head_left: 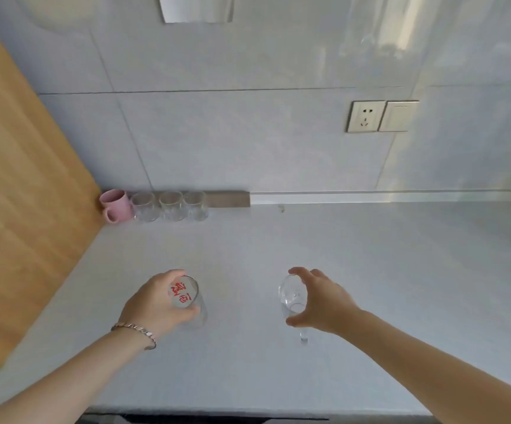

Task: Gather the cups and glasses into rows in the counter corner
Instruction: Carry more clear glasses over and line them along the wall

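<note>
two glasses gripped, well out from the pink mug (115,205) in the corner

left hand (153,304) wraps and half hides an upright red-lettered glass (186,296); right hand (318,302) clasps a blurry, upright stemmed glass (292,296), base hard to make out.

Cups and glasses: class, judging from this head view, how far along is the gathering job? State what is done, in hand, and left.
Done: a pink mug and three clear glasses stand in one row in the corner against the wall. In hand: the left hand grips a red-printed glass; the right hand closes around a stemmed glass. Left: both must join the corner, probably starting a second row.
</note>
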